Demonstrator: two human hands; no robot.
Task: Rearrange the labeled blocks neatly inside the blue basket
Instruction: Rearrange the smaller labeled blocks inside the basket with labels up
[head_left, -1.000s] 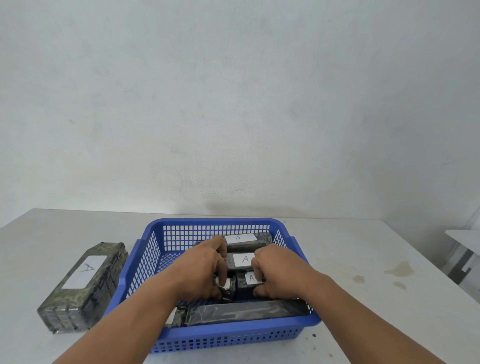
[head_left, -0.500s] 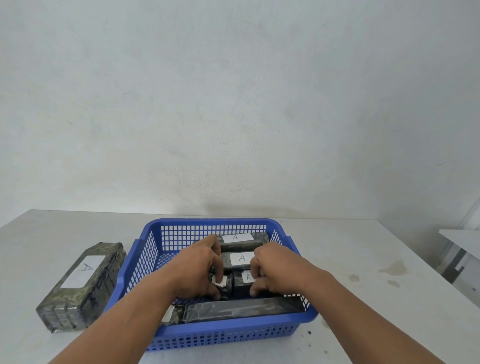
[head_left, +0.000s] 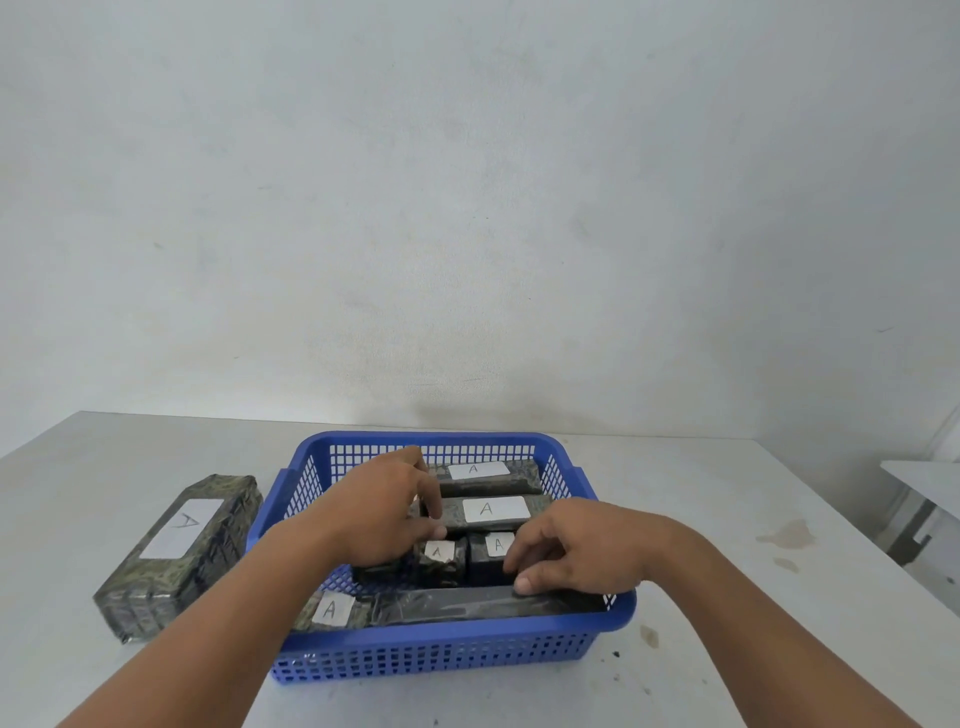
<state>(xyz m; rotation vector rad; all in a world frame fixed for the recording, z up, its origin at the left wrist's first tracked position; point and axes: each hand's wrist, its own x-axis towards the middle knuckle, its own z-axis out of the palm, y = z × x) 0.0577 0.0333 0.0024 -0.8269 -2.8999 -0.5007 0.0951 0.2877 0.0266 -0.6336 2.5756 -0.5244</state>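
Observation:
A blue basket (head_left: 447, 652) stands on the table and holds several dark camouflage-wrapped blocks with white "A" labels. Two long blocks (head_left: 485, 510) lie crosswise at the back. Two small blocks (head_left: 440, 561) sit side by side in the middle. A long block (head_left: 467, 605) lies along the front wall. My left hand (head_left: 382, 512) hovers over the left small block, fingers spread, holding nothing. My right hand (head_left: 571, 553) rests with its fingertips on the right small block (head_left: 488, 558) and its thumb on the front block, without gripping either.
One large wrapped block (head_left: 179, 553) labeled "A" lies on the grey table (head_left: 727, 519) left of the basket. Stains mark the table at the right. Another table's edge (head_left: 924, 483) shows at the far right. A plain wall stands behind.
Both hands have let go of the two small middle blocks and opened. My right hand has drawn back to the right; the left has lifted slightly.

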